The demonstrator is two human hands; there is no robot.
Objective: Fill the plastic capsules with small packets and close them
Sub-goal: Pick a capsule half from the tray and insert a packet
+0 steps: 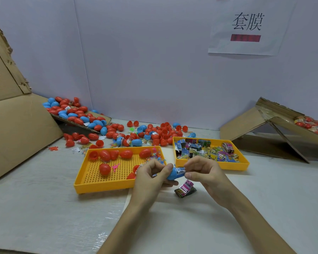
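Two hands: both mine, close together over the white sheet (191,219), just in front of the two trays.
Left hand (151,177): fingers curled round the blue capsule half (172,175), thumb lying along its top.
Right hand (204,173): thumb and fingers pinch the packet (180,170) at the shell's open mouth. The packet sits partly inside, crinkled printed film showing.
Blue capsule half: smooth glossy plastic, egg-shaped, rounded end toward my left palm.
Loose packets (184,188): a small foil-shiny stack, pink and black, on the sheet just below my hands, touching neither.
Left tray (103,187): shallow yellow plastic with a perforated floor. Red capsules (126,154) line its far wall, and one lies alone mid-floor.
Right tray (244,165): yellow, solid-walled, heaped with small packets (206,150).
Pile (151,132): red and blue shells spread behind both trays along the wall, some on a tilted corrugated slab (81,123).
Table (44,208): covered in wrinkled, shiny clear film.
Edges: a brown cardboard flap (17,125) leans in on my left, folded cardboard (264,129) stands on my right, and a pale wall is behind.
Room: the film-covered table runs wide from the left tray's front wall toward me. The gap between the trays is narrow.
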